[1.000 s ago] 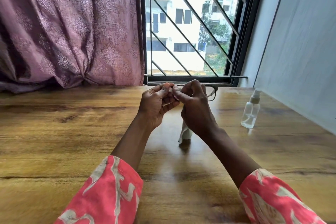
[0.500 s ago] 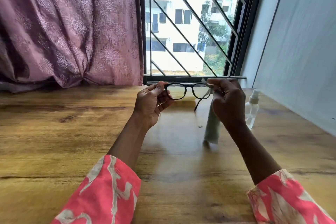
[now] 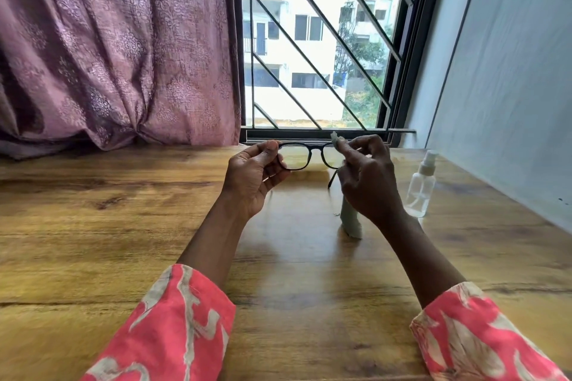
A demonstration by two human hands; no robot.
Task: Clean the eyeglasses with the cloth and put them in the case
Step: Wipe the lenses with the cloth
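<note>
Left hand (image 3: 253,176): closed on the left end of the eyeglasses (image 3: 305,158), thumb on top, fingers curled beneath.
Right hand (image 3: 368,176): pinching the cloth (image 3: 349,219) over the right lens; the cloth's tail hangs down toward the desk (image 3: 93,226).
Eyeglasses: held level in the air, near the desk's far edge, below the window.
Change: a second ago both hands were bunched together with the frame hidden; the right hand then drew aside, and now returns onto the right lens. Judged: wiping is in hand, one lens at a time.
Spray bottle (image 3: 421,189): upright, near the right edge, untouched.
Case: not identifiable in view.
</note>
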